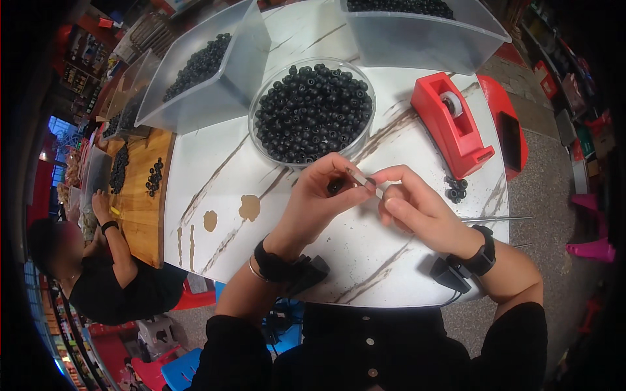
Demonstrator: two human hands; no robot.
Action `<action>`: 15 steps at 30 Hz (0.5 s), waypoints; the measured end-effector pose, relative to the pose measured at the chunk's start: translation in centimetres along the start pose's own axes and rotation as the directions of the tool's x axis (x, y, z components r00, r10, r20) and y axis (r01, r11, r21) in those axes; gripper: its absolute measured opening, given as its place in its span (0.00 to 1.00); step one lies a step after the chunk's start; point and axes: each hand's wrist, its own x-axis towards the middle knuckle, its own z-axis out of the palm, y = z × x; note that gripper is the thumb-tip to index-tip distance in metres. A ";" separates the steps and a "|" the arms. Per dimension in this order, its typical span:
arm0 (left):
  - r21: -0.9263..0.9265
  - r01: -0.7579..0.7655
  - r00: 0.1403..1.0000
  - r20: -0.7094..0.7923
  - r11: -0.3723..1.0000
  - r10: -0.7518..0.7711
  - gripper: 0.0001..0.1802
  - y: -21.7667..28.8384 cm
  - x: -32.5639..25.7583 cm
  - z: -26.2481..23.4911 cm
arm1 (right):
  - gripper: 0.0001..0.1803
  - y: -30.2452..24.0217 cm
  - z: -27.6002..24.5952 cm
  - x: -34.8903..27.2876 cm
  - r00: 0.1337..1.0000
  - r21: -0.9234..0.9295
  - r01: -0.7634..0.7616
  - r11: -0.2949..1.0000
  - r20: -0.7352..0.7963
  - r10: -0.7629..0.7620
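Over the near middle of the table my two hands meet at a short, pale, see-through strip point(360, 178) that looks like clear tape. My left hand point(319, 194) is closed, its thumb and forefinger pinching the strip, and a round black bead point(335, 186) shows inside its curled fingers. At the strip's other end, the bent fingers of my right hand point(417, 207) grip it. A small dark spot by the fingertips is too small to make out. Just beyond my hands stands a clear round tub point(253, 140) heaped with black beads point(313, 111).
A red tape dispenser point(450, 133) stands at the right, with several loose beads point(456, 189) and thin metal rods point(499, 219) nearer. Clear bins point(218, 98) of beads line the back. On the left, a co-worker point(124, 260) sits at a wooden table point(147, 221).
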 end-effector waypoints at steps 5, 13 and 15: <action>-0.102 -0.009 1.000 0.021 0.995 0.011 0.08 -0.5 0.0 -0.1 | 0.15 0.1 0.1 0.1 0.997 -0.014 0.071 0.997 -0.029 -0.071; -0.112 0.000 0.998 0.069 0.994 0.007 0.09 -0.9 -0.1 -0.6 | 0.14 0.1 0.4 0.0 0.992 -0.037 0.118 0.992 -0.044 -0.120; -0.141 0.012 0.998 0.055 0.990 -0.005 0.08 -0.6 -0.1 -0.3 | 0.13 0.2 0.4 -0.1 0.990 -0.045 0.126 0.991 -0.057 -0.128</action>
